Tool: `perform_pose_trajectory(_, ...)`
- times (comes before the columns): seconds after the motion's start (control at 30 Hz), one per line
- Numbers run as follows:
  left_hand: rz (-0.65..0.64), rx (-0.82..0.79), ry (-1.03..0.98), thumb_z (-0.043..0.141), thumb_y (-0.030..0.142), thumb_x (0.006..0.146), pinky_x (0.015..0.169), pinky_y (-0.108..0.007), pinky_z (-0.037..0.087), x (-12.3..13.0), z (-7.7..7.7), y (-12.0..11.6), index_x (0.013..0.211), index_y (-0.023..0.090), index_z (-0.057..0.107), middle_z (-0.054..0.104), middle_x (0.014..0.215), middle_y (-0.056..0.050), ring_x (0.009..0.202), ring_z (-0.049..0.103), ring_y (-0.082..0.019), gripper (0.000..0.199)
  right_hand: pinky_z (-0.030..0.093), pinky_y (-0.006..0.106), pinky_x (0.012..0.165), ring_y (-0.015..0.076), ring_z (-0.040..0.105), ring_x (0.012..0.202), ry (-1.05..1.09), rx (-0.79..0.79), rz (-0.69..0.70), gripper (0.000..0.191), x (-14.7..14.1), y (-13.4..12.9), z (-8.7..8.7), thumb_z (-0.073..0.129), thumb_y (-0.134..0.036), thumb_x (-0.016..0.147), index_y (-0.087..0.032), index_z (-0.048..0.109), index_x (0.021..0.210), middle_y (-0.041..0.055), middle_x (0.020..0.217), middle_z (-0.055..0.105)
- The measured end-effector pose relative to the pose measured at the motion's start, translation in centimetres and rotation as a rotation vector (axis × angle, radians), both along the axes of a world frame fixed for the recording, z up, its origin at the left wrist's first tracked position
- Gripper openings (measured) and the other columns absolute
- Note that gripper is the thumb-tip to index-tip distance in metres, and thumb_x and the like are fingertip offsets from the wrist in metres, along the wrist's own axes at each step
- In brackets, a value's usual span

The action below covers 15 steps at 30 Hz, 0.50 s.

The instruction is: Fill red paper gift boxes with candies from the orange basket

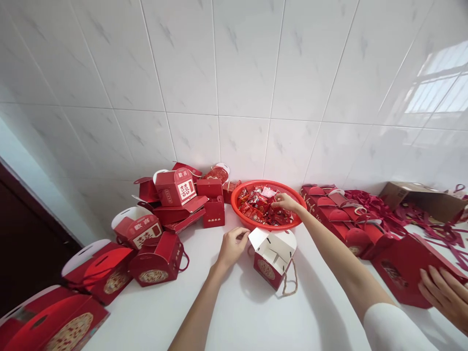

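Observation:
A small red gift box (266,265) with a white inside stands open on the white table, its lid flaps up and a twine handle hanging at its right side. My left hand (233,245) is at the box's left flap, fingers curled and the tips at the flap's edge. Behind the box sits a red plastic basket (237,213) filled with wrapped candies (252,210). My right hand (287,202) reaches into the basket, its fingers bent together on the candies. Exactly which piece lies between those fingertips is partly hidden.
Red gift boxes (155,263) are piled and lined up on the left. More red boxes (338,217), dark red ribbons (369,202) and a cardboard box (413,197) lie on the right. Another person's hand (444,295) touches a large red box (405,268). A tiled wall rises behind.

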State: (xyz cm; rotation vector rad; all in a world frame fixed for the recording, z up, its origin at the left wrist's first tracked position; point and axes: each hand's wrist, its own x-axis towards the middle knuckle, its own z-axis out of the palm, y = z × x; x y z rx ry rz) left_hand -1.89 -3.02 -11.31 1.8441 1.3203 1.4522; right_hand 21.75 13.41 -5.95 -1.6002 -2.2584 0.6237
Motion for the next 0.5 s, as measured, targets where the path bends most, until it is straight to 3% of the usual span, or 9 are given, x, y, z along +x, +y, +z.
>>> perform_pose_trajectory(0.2,-0.020,-0.028,0.000,0.057,0.026,0.082,0.070,-0.029,0.055,0.2,0.0,0.0,0.079,0.020,0.076,0.077,0.080,-0.005,0.073,0.071,-0.020,0.020,0.051,0.025,0.067,0.0161,0.063,0.078,0.134,0.034,0.024,0.019,0.9,-0.6,1.2,0.054,-0.031,0.089,-0.014,0.064,0.090,0.0038,0.086,0.066)
perform_pose_trajectory(0.37,-0.040,-0.023,0.017,0.056,0.023,0.082,0.070,-0.028,0.054,0.1,0.0,-0.1,0.080,0.020,0.076,0.077,0.080,-0.006,0.073,0.071,-0.020,0.020,0.054,0.028,0.071,0.0167,0.065,0.078,-0.068,-0.050,0.033,0.015,1.2,-0.1,1.0,0.061,-0.028,0.091,-0.015,0.067,0.093,0.0048,0.089,0.069)
perform_pose_trajectory(0.5,-0.046,-0.031,0.035,0.055,0.022,0.082,0.069,-0.028,0.053,0.1,0.0,-0.2,0.080,0.020,0.076,0.077,0.081,-0.006,0.074,0.071,-0.020,0.021,0.057,0.036,0.082,0.0175,0.065,0.093,-0.259,-0.081,0.030,0.025,0.8,-0.1,-0.8,0.060,-0.035,0.097,-0.017,0.064,0.114,0.0073,0.113,0.066)
